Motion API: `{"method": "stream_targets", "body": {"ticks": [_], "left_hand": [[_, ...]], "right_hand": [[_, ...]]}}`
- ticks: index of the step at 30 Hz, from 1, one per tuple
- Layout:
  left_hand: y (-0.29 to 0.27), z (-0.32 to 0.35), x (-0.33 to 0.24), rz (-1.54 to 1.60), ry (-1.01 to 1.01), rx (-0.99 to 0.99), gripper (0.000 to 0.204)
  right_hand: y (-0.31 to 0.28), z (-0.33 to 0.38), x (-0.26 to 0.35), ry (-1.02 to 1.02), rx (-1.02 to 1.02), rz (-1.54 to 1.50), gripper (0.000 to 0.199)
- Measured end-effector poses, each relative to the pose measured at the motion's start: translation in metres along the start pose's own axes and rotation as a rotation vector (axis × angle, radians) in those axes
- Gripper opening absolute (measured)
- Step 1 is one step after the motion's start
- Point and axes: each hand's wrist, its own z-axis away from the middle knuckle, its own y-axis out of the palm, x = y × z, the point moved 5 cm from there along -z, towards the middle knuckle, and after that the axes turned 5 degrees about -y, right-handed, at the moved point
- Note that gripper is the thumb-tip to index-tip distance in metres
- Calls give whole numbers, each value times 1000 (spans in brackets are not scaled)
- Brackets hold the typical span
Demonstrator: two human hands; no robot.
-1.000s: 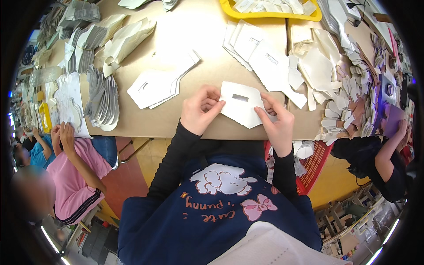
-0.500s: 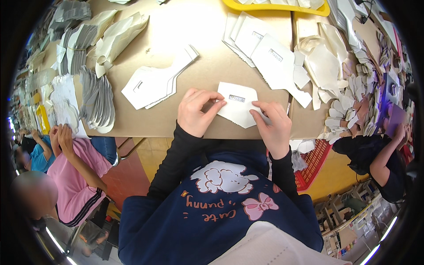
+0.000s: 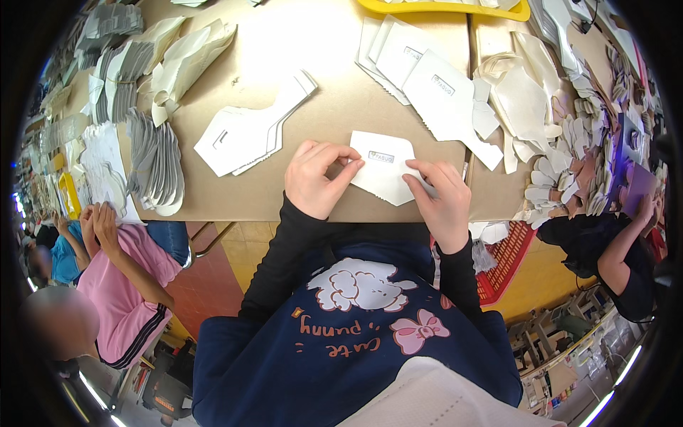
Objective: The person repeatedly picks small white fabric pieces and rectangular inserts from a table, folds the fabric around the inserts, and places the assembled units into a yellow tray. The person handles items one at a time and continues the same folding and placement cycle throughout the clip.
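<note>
Close to the table's front edge I hold a white shoe-upper piece (image 3: 381, 183) with a small framed rectangular label near its top. My left hand (image 3: 318, 179) pinches its left edge between thumb and forefinger. On the opposite edge, my right hand (image 3: 442, 203) has its thumb and fingertips closed on the piece, whose narrow right end is partly hidden behind that hand. To the left lies a short stack of white pieces (image 3: 245, 139), the top one showing a rectangular slot. Beyond my right hand, several labelled white pieces (image 3: 435, 107) overlap in a fan.
Grey and white bundles (image 3: 153, 167) crowd the table's left side. A yellow tray (image 3: 455, 12) stands at the far edge. Cream and white cut pieces (image 3: 523, 103) heap up on the right. A red crate (image 3: 509, 267) sits below the table. People (image 3: 128, 277) work on both sides.
Both hands stay pinched on the white piece, almost unmoved. The label's print catches the light differently now. The whole view has shifted slightly.
</note>
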Motion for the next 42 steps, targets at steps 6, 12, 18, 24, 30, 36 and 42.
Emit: {"method": "stream_targets", "body": {"ticks": [6, 12, 18, 24, 30, 36, 42], "left_hand": [[0, 0, 0, 14, -2, -2, 8], [1, 0, 0, 11, -13, -1, 8], [1, -1, 1, 2, -17, 0, 8], [2, -1, 1, -1, -16, -3, 7], [2, -2, 0, -28, -24, 11, 7], [2, -2, 0, -42, -32, 19, 7], [2, -2, 0, -61, -42, 21, 7]], "right_hand": [[1, 0, -1, -7, -7, -7, 22], [2, 0, -1, -27, -24, 9, 22], [2, 0, -2, -26, -16, 23, 23], [2, 0, -1, -47, -27, 24, 23], [2, -1, 0, -54, -22, 39, 23], [2, -1, 1, -64, -25, 46, 23], [2, -2, 2, -66, -27, 56, 23]]}}
